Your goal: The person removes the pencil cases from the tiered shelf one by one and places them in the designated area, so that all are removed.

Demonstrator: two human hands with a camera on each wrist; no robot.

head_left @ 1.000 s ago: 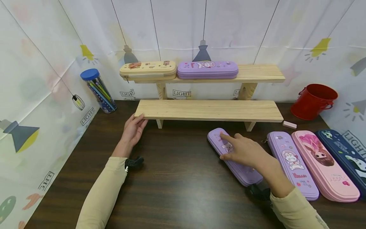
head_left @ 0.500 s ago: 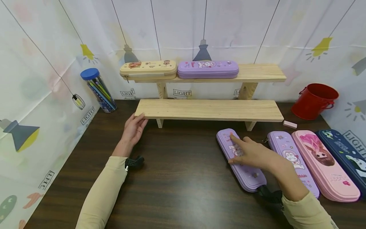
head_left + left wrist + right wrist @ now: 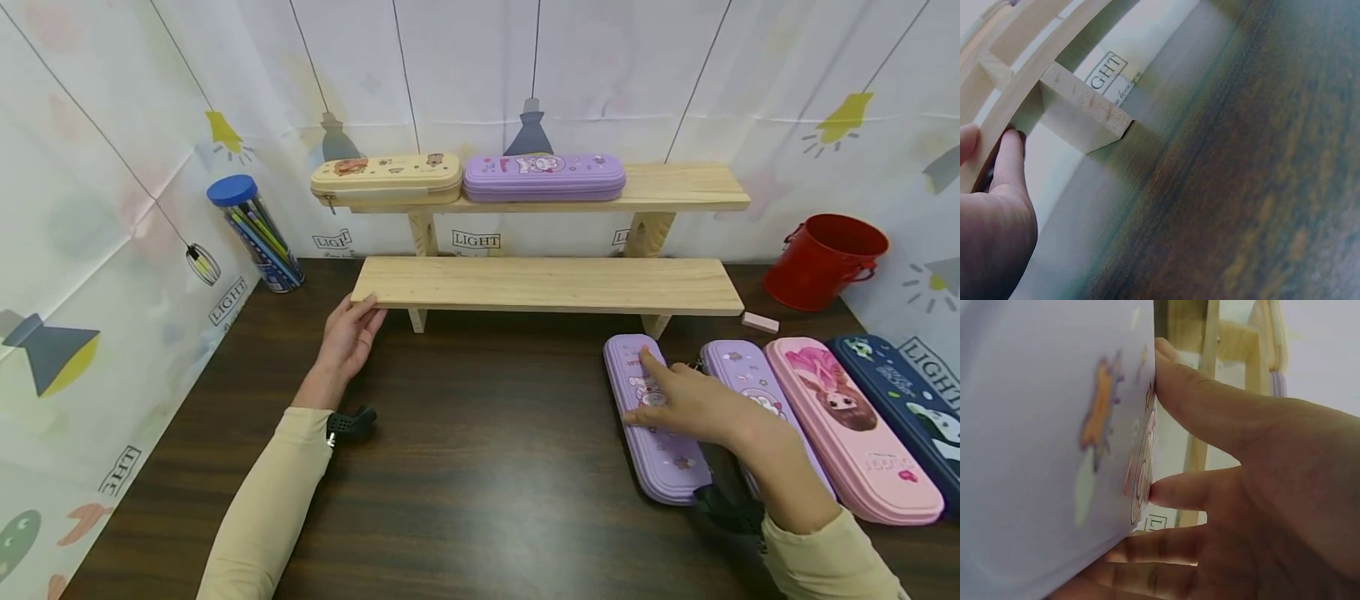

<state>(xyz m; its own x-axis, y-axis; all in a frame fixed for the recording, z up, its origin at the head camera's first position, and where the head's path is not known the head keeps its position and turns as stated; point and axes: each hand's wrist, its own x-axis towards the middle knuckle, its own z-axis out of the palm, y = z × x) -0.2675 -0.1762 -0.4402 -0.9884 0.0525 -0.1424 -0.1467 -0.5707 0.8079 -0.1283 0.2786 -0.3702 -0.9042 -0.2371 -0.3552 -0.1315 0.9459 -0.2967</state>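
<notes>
My right hand (image 3: pixel 693 404) grips a lilac pencil case (image 3: pixel 663 458) across its width, thumb at the left edge and index finger on the printed lid. In the right wrist view the lid (image 3: pixel 1054 437) is seen close up; some of the other fingers curl past its edge. The case is over the dark table, just left of a similar purple pencil case (image 3: pixel 735 357). My left hand (image 3: pixel 347 337) pinches the left front corner of the wooden rack's lower shelf (image 3: pixel 547 283), with fingers above and below the board in the left wrist view.
A pink pencil case (image 3: pixel 855 433) and a navy one (image 3: pixel 900 375) lie at the right. On the upper shelf (image 3: pixel 682 185) sit a cream case (image 3: pixel 386 177) and a purple case (image 3: pixel 543 179). A red bucket (image 3: pixel 813 262), a pink eraser-like block (image 3: pixel 761 322) and a pencil tub (image 3: pixel 257 233) stand around the rack.
My right hand has moved the lilac pencil case rightward, closer to the row of cases, and turned it slightly straighter. The left hand stays at the shelf corner.
</notes>
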